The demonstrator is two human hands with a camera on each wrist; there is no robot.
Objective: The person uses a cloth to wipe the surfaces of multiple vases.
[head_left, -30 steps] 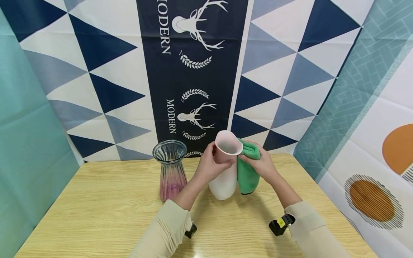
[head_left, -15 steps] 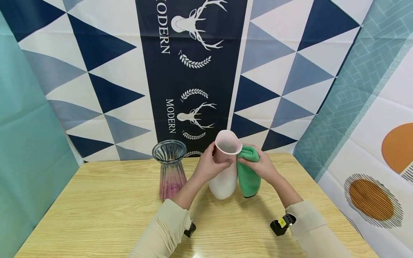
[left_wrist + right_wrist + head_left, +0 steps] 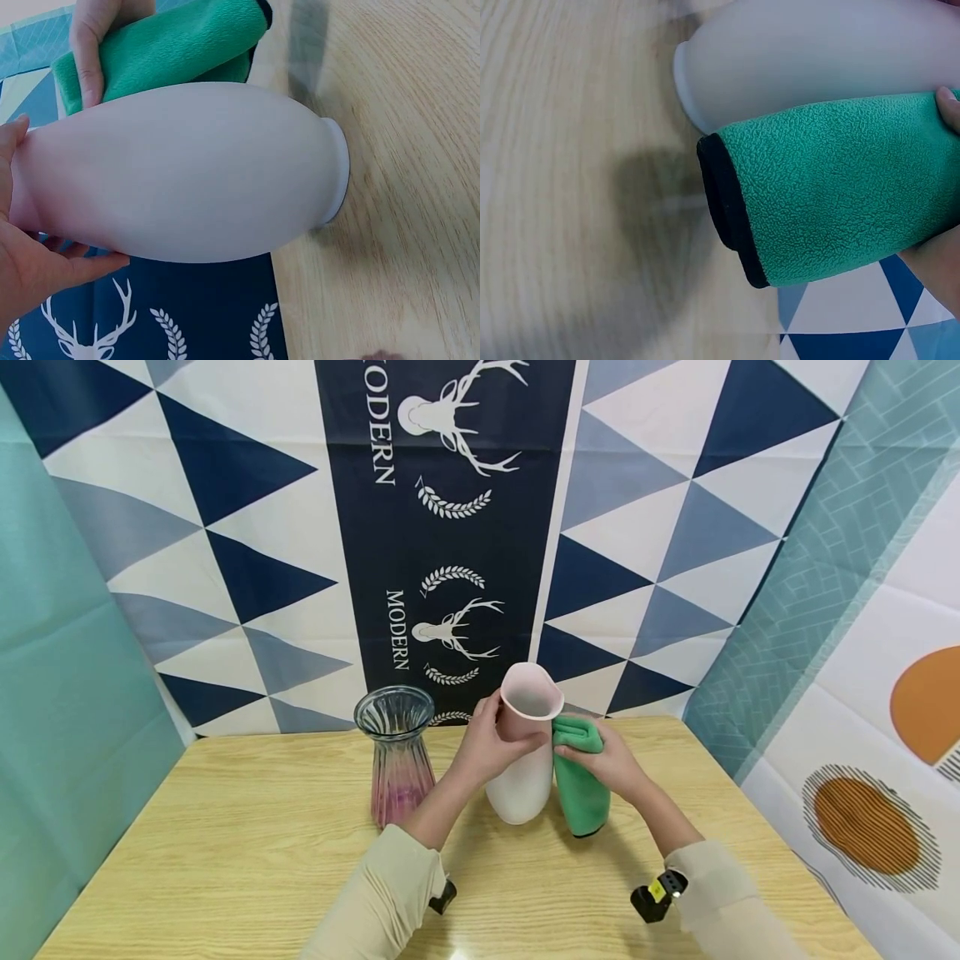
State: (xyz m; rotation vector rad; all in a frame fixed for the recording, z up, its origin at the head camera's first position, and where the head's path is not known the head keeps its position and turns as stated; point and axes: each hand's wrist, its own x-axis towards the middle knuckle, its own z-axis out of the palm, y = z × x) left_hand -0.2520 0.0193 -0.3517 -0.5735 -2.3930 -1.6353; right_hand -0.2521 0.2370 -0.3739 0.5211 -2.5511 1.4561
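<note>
A vase, pale pink at the neck and white below, stands upright on the wooden table. My left hand grips its neck, thumb in front and fingers behind. On the vase's right side, my right hand holds a folded green cloth with dark edging, which hangs down beside the vase. In the left wrist view the cloth lies along the vase's wall. The right wrist view has the cloth overlapping the vase; whether they touch along their length I cannot tell.
A ribbed glass vase, clear grey above and pink below, stands to the left, close to my left forearm. Behind the wooden table hangs a patterned wall cloth. More hangings close off both sides.
My right hand has slid down the vase's right side with the green cloth, whose lower end now hangs lower. The left hand and the vase have stayed in place.
</note>
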